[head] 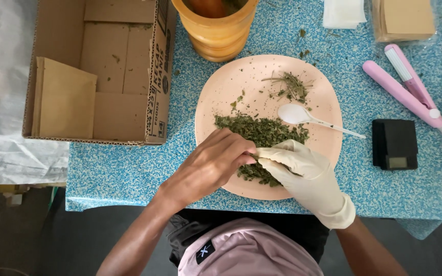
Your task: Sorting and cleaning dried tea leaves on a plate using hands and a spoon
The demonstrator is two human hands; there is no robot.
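Note:
A peach plate [221, 87] sits on the blue speckled table [118, 163] and holds a heap of dried green leaf flakes [262, 130] and a small pile of stems [292, 86]. On the plate lies a white plastic spoon [303, 115], its handle pointing right. My right hand [305, 176] wears a white glove and rests over the near part of the heap, fingers stretched left. My bare left hand [211, 163] meets it and pinches the glove's fingertips above the flakes.
An open cardboard box [157, 76] with a brown paper pouch [65, 99] stands at the left. A yellow wooden mortar [218, 33] is behind the plate. At the right lie a pink clamp-shaped tool [405, 89], a small black scale [395, 144], stacked brown pouches [405, 19] and a white packet [344, 13].

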